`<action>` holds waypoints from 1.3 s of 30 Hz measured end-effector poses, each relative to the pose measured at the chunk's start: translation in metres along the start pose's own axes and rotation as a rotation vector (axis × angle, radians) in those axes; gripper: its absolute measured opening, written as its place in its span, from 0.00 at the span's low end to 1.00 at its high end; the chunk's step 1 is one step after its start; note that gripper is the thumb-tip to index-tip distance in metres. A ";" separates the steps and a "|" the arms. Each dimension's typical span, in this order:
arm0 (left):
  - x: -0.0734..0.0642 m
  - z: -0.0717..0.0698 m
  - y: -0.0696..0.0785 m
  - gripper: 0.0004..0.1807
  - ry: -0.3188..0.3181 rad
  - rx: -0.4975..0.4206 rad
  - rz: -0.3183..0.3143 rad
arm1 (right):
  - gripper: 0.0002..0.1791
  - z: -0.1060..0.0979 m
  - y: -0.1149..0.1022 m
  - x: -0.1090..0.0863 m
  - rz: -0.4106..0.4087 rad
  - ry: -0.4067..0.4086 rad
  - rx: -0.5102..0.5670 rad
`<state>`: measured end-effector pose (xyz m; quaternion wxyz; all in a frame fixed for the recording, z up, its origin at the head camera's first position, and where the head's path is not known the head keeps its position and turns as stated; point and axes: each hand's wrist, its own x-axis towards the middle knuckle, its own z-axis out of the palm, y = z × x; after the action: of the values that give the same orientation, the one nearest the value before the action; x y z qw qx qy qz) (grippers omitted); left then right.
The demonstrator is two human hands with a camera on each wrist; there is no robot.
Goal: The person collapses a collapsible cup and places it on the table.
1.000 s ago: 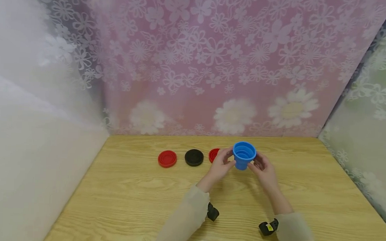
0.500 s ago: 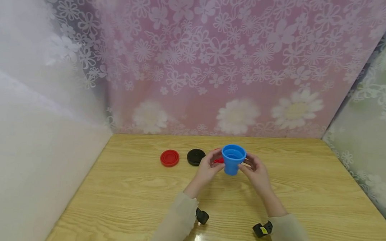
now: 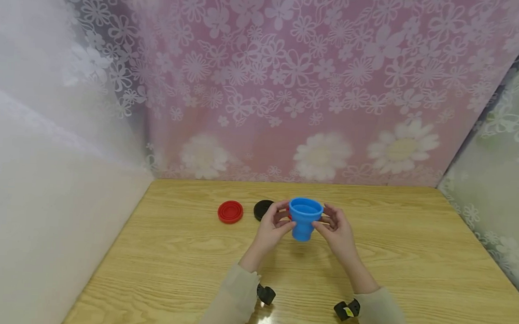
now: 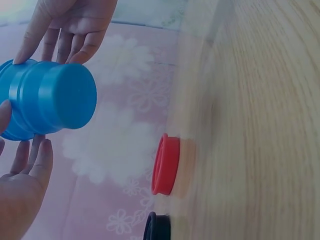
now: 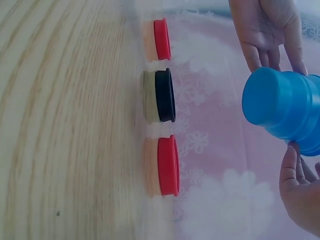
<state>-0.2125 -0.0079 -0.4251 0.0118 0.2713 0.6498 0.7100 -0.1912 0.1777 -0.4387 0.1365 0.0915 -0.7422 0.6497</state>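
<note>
A blue collapsible cup (image 3: 303,221), extended to its tiered shape, is held upright above the table between both hands. My left hand (image 3: 270,231) grips its left side, thumb toward the front and fingers behind. On the opposite side my right hand (image 3: 340,235) holds it the same way. The left wrist view shows the cup's flat base (image 4: 76,96) off the table, with fingertips on both sides of the wall. In the right wrist view the same blue cup (image 5: 280,102) sits between the two hands.
On the wooden table (image 3: 176,269) behind the hands lie a flat red collapsed cup (image 3: 230,212), a black one (image 3: 263,209) partly covered by the left hand, and another red one (image 5: 169,165) mostly hidden in the head view. A floral curtain (image 3: 289,86) hangs behind.
Both hands have carried the blue cup left and nearer to me. Its wall looks taller at half a second ago, then stepped again now. The collapsed cups stay on the table.
</note>
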 end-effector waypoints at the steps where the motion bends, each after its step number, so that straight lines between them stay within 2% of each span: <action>1: 0.000 -0.001 0.001 0.26 -0.008 0.010 -0.001 | 0.31 0.000 0.000 0.000 -0.009 0.000 0.000; 7: -0.002 -0.005 0.007 0.26 -0.033 0.056 0.018 | 0.27 0.001 -0.001 0.000 -0.063 -0.001 -0.055; 13: -0.003 -0.008 0.009 0.25 -0.010 0.096 -0.009 | 0.23 0.006 -0.020 -0.005 -0.034 0.021 -0.135; 16: -0.003 -0.009 0.010 0.23 0.003 0.099 -0.028 | 0.22 0.006 -0.020 -0.004 -0.021 0.027 -0.150; 20: -0.003 -0.011 0.013 0.22 0.027 0.134 -0.044 | 0.21 0.005 -0.007 0.002 0.005 0.027 -0.138; 26: -0.004 -0.011 0.015 0.20 0.066 0.215 -0.107 | 0.19 0.007 -0.010 0.004 0.051 0.028 -0.103; 36: -0.003 -0.009 0.014 0.14 0.101 0.194 -0.138 | 0.19 0.011 -0.007 0.007 0.144 0.053 -0.083; 39: -0.003 -0.008 0.014 0.14 0.113 0.207 -0.143 | 0.18 0.012 -0.008 0.007 0.149 0.060 -0.093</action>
<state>-0.2086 -0.0188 -0.4129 -0.0023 0.1835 0.7370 0.6506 -0.1966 0.1651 -0.4305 0.1141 0.0104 -0.7719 0.6254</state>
